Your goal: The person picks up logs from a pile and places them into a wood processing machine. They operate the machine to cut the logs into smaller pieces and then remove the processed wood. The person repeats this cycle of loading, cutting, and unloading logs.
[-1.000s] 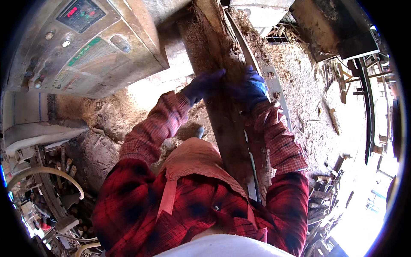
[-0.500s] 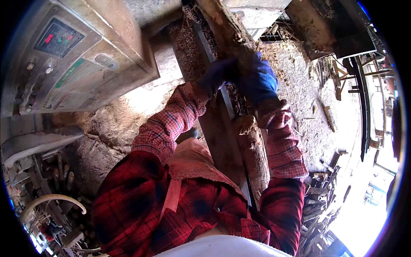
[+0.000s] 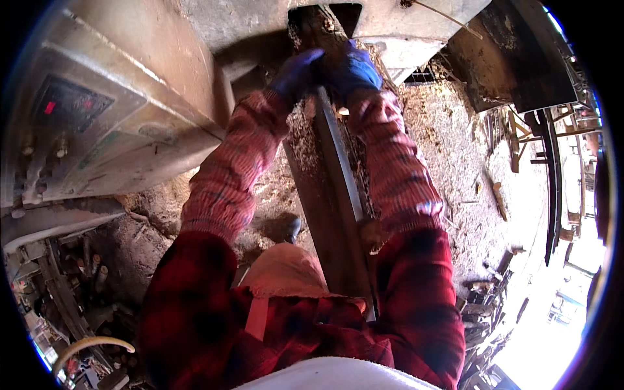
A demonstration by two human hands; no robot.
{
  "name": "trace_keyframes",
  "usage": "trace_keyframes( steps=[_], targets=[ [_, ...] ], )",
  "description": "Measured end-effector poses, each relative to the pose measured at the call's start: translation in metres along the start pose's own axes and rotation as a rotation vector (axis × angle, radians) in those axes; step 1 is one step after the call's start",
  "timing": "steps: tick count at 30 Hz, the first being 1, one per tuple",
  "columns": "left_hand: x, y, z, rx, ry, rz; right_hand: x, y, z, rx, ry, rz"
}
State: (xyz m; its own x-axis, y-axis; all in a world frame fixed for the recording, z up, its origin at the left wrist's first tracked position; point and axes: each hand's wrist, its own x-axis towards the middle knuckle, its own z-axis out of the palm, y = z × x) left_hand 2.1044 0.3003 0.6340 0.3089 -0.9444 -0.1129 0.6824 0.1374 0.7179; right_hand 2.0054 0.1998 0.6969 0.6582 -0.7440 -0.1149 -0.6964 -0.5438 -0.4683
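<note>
A rough-barked log lies lengthwise along the metal trough, its far end inside a dark square opening in the machine housing. My left hand, in a blue-purple glove, holds the log's near part from the left; its thumb shows and its other fingers are in shadow. From the right, my right hand, in a blue glove, is closed over the same log. Beneath my hands runs the trough, with a straight metal edge and wood chips in it. A second log shows partly beside my right forearm.
A metal control cabinet with a small display stands close on the left. Sawdust covers the floor to the right, where a stick lies. Cut wood is piled at lower right. A dark metal panel stands at upper right.
Both hands have moved forward with the log, whose far end is now in the machine's opening. My view has shifted, and my right forearm now covers most of the second log.
</note>
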Motion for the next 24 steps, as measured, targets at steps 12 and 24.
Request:
trace_keyframes(
  steps=[12,24],
  targets=[
    [-0.125,-0.037,0.045,0.267,0.145,0.146,-0.007,0.046,0.013,-0.102,0.041,-0.097],
    [-0.296,-0.132,0.142,0.687,-0.025,-0.286,-0.471,0.240,-0.096,0.189,-0.026,-0.107]
  ],
)
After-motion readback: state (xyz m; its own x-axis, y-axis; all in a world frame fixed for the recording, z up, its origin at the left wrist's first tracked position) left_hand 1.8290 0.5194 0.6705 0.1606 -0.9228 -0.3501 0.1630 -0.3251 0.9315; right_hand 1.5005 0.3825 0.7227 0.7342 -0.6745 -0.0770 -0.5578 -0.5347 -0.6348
